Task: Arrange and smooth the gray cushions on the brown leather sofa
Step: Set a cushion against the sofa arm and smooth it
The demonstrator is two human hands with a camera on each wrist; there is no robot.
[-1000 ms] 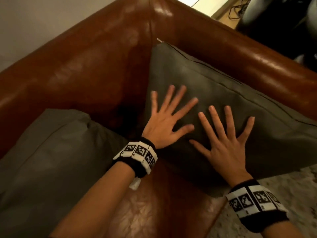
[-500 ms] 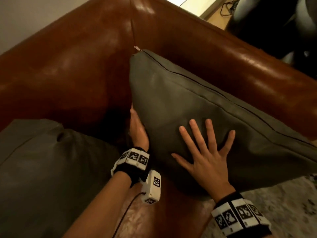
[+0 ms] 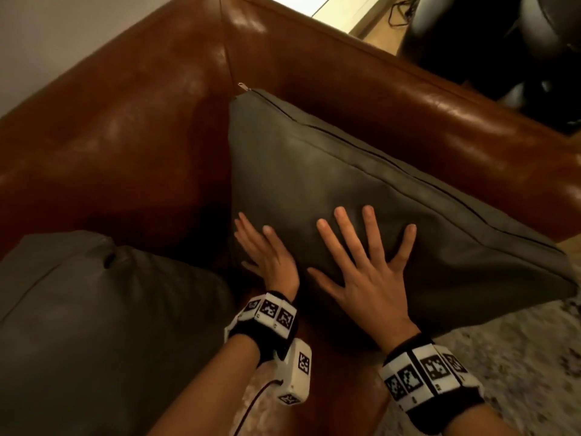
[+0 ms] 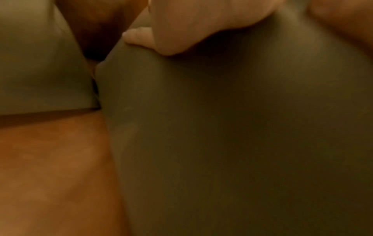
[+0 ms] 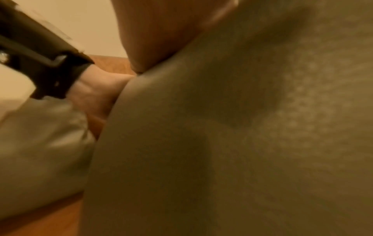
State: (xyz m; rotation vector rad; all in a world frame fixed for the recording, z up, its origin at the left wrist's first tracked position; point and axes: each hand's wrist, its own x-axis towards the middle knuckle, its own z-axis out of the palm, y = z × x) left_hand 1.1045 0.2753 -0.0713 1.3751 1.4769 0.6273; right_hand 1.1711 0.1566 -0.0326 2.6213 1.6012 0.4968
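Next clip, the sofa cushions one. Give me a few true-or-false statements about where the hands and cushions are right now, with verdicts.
1. The right hand lies flat with spread fingers on the corner cushion. True.
2. The left hand rests on the second cushion. False: it is at the corner cushion's left edge.
3. The corner cushion leans against the sofa back. True.
4. The zipper pull sits at the cushion's bottom edge. False: it is at the top corner.
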